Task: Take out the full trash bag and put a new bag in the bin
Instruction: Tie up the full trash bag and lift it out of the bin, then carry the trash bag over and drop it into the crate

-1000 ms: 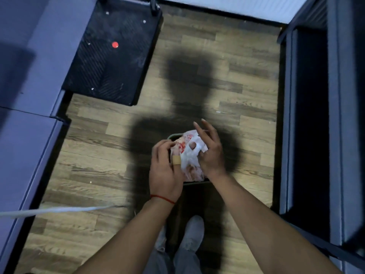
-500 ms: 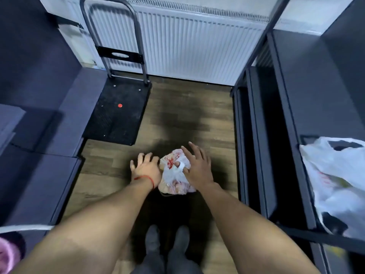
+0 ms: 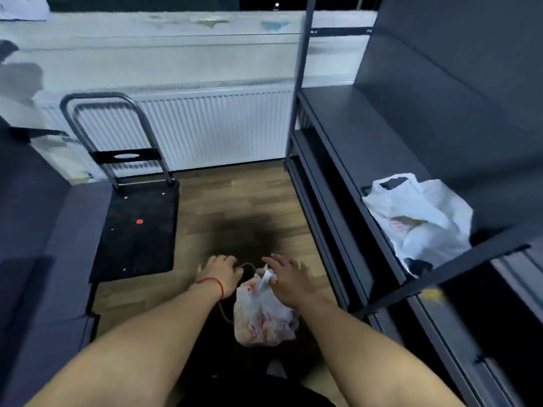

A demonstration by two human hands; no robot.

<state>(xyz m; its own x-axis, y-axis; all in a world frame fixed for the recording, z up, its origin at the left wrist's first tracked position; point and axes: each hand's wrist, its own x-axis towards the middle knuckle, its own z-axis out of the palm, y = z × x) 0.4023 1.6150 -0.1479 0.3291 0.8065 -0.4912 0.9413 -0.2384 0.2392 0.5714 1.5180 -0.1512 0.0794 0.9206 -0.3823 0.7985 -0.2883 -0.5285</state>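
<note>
The full trash bag (image 3: 264,315), translucent white with red print and stuffed with waste, hangs lifted above the floor between my arms. My right hand (image 3: 289,279) has the bag's knotted handles hooked in its fingers. My left hand (image 3: 220,271), with a red thread on the wrist, rests on the thin rim of the bin (image 3: 224,314) and holds it down. The bin's body is lost in dark shadow beneath the bag. A white plastic bag (image 3: 423,221) lies on the dark shelf to the right.
A dark metal shelving unit (image 3: 352,160) fills the right side. A black platform trolley (image 3: 138,230) with an upright handle stands at the left, against a white radiator (image 3: 211,127). Grey furniture (image 3: 32,259) lines the left. Wooden floor (image 3: 235,195) lies between them.
The view has tilted up from the floor to the radiator and shelves. The trash bag has risen out of the bin in my right hand, while my left hand has shifted onto the rim.
</note>
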